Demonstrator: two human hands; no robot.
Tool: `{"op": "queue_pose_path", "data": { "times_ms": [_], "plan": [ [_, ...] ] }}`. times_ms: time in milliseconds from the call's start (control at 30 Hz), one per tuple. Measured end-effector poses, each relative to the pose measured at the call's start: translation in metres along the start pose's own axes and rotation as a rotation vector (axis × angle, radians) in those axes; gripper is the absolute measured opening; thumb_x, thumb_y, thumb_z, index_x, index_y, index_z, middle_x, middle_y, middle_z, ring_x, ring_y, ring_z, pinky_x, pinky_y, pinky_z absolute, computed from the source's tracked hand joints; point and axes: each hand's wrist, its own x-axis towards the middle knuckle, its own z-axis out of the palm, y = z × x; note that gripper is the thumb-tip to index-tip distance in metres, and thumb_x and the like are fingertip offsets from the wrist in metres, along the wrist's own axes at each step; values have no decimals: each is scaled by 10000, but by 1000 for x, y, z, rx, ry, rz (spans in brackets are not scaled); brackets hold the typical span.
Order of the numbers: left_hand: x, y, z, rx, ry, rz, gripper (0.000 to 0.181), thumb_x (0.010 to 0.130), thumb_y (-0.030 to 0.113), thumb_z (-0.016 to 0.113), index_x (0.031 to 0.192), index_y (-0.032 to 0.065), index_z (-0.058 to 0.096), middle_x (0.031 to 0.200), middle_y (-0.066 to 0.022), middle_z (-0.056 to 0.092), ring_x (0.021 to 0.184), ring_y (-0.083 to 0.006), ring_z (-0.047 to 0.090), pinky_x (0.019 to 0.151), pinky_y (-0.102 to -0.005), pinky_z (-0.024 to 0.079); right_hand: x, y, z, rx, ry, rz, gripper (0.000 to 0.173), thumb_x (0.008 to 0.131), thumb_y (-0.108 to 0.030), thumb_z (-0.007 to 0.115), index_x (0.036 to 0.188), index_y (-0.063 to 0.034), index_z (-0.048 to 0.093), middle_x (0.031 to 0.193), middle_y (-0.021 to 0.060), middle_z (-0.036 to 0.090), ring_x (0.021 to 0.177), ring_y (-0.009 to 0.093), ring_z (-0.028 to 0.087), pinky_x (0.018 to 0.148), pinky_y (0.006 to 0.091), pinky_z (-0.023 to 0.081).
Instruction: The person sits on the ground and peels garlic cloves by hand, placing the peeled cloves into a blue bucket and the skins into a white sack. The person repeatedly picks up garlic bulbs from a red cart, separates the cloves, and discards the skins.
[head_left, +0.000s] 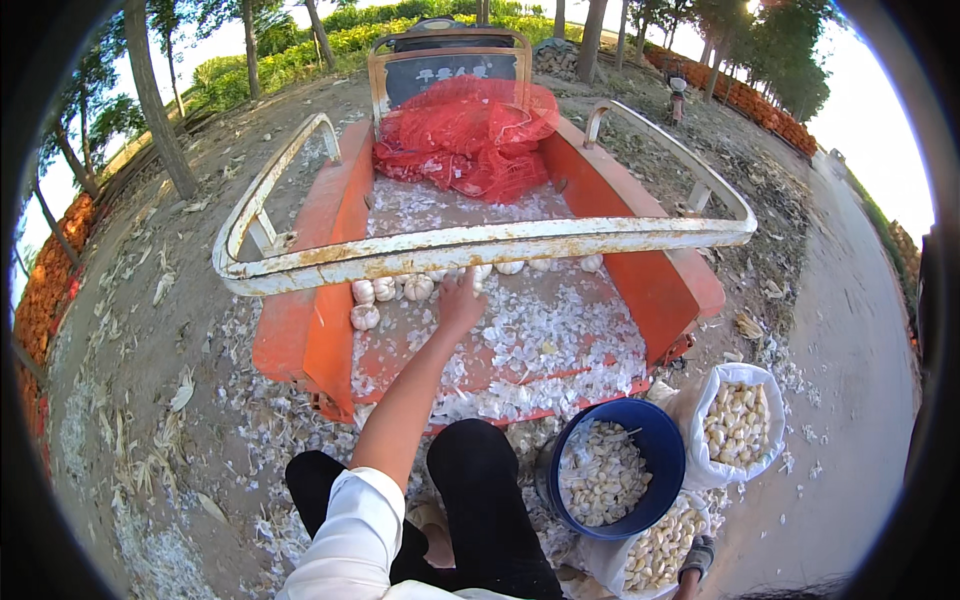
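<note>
My left hand (460, 301) reaches over the orange cart bed (397, 360) to a row of whole garlic bulbs (418, 287). Its fingertips touch the bulbs just below the white rail, and whether they grip one is hard to see. At the lower right, what appears to be my right hand (697, 562), partly in a grey covering, is beside a white sack (604, 562) of peeled-off garlic cloves (660, 544). The picture's edge cuts off that arm. A dark blue bucket (660, 450) holding cloves and papery skins (604, 472) stands right of my knees.
A rusty white metal rail (480, 251) crosses above the bed. Red mesh sacks (465, 142) are heaped at the far end. Another clove-filled white sack (694, 435) stands behind the bucket. Loose garlic skins (540, 345) litter the bed. Trees (154, 105) line the ground.
</note>
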Motion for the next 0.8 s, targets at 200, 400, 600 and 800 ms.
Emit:
{"op": "queue_pose_path", "data": {
  "times_ms": [200,400,600,800],
  "plan": [
    [20,-21,23,-46,175,149,518,747,284,600,1201,116,420,1119,-196,490,992,-361,481,829,-428,393,-7,2,-9,-90,175,27,233,848,-89,511,1045,31,547,966,80,589,858,144,530,773,273,436],
    [-66,-12,-35,-1757,-286,-561,359,873,427,393,1041,136,520,911,-35,588,804,-161,563,589,-322,450,-96,-148,92,288,-108,-173,183,859,-121,519,994,-12,577,819,29,588,684,94,515,626,231,436],
    [-188,17,-84,-2084,-386,-659,388,915,370,310,1081,92,524,1001,-36,591,891,-178,579,707,-332,486,-200,-261,251,549,-727,-329,201,870,-130,523,1038,-26,555,812,13,581,665,74,522,582,218,442],
    [-258,21,-119,-1700,-175,-559,394,923,337,360,1078,12,518,1026,-65,579,950,-173,567,801,-329,470,-270,-292,290,547,-1201,-228,499,828,-110,584,1277,-40,377,1069,29,517,905,109,523,737,241,461]
  ]
}}
